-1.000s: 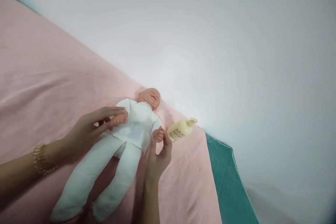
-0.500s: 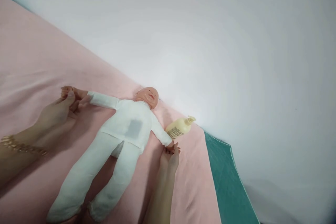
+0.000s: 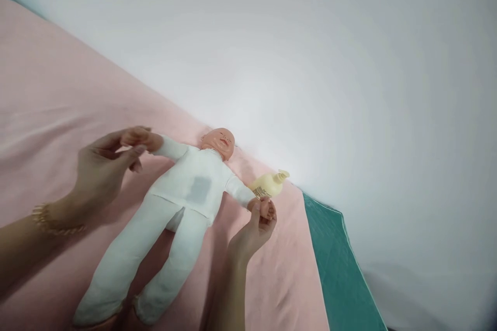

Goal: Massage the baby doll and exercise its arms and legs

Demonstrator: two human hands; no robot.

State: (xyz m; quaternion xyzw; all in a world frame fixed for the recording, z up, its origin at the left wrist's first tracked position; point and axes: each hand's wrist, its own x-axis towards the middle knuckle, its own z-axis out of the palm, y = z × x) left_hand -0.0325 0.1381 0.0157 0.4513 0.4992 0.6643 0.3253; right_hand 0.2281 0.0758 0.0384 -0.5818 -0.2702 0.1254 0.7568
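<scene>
A baby doll [image 3: 190, 181] with a cloth body and white limbs lies face up, its arms spread and a grey patch on its front. My left hand [image 3: 103, 165], a gold beaded bracelet at its wrist, is closed on the doll hand [image 3: 140, 138] on the left side. My right hand [image 3: 254, 230] grips the other doll hand [image 3: 266, 208], thumb on top. Both doll arms are lifted a little off the cloth. Just behind the right one lies a pale yellow pump bottle [image 3: 269, 184], partly hidden by that arm.
A pink cloth [image 3: 283, 279] is spread under the doll, with wrinkles on the left. Along the right, a green surface [image 3: 330, 253] shows beyond the cloth. A white wall [image 3: 310, 62] rises behind the head end.
My left hand has brought the doll's arm up and inward, to the right. My right hand has raised the other arm slightly, which now covers part of the bottle.
</scene>
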